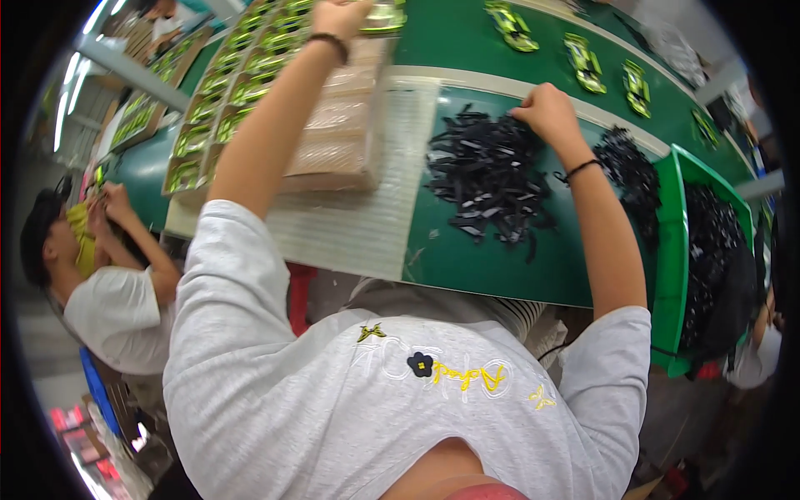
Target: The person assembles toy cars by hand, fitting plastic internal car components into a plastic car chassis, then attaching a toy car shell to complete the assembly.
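My left hand [342, 15] reaches to the far edge of a cardboard box [367, 158], beside a bright green toy car [383, 17] in one of its slots. The picture's top edge cuts off its fingers, so their grip does not show. My right hand [548, 121] is closed, thumb and fingers pinched together at the far right edge of a heap of small black strips [492, 171]. Whatever lies between those fingertips is too small to make out. Rows of similar green cars fill the box's left part, and empty clear plastic compartments line its near right part.
Several green cars [585, 62] lie spaced along the green belt [450, 42] beyond a pale rail. A second black heap [629, 175] lies by a green bin [673, 250] of black pieces at right. Another person [117, 292] works at left.
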{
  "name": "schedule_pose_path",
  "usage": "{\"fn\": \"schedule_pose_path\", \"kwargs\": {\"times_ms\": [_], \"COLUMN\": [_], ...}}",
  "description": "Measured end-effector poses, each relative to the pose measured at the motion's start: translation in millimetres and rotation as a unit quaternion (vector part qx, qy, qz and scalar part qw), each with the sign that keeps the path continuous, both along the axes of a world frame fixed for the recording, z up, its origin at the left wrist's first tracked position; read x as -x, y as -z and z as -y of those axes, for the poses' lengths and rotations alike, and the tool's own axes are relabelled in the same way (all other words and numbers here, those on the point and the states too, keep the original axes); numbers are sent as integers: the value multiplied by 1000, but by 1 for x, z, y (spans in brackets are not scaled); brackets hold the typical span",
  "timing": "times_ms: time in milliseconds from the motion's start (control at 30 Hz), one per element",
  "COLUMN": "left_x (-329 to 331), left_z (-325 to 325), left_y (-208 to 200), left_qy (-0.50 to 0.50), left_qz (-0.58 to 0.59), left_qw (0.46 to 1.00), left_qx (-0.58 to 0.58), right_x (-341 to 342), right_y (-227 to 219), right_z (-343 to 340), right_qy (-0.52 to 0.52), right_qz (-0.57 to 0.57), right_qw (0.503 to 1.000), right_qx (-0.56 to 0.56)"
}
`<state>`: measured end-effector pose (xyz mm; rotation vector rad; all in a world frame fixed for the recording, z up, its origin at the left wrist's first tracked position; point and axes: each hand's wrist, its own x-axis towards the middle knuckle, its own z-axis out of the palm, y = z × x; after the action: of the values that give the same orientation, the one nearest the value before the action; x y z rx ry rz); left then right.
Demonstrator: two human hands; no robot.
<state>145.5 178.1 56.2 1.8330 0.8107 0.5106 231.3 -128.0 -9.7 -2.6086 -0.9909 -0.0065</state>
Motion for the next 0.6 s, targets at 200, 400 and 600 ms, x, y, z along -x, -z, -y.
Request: {"fn": "schedule_pose_path", "kwargs": {"times_ms": [200,400,600], "left_x": [83,122,136], "left_z": [126,144,145], "left_y": [-11,34,51], "left_qy": [150,278,300], "left_qz": [253,225,193], "left_qw": [781,722,714], "left_qx": [551,592,603], "right_x": [5,9,22], "right_y": [1,-4,-4], "right_z": [-5,-6,3], "right_qy": [-24,-52,-74], "right_qz": [13,-17,67], "right_qw": [999,999,994], "right_qx": [-42,-2,-34]}}
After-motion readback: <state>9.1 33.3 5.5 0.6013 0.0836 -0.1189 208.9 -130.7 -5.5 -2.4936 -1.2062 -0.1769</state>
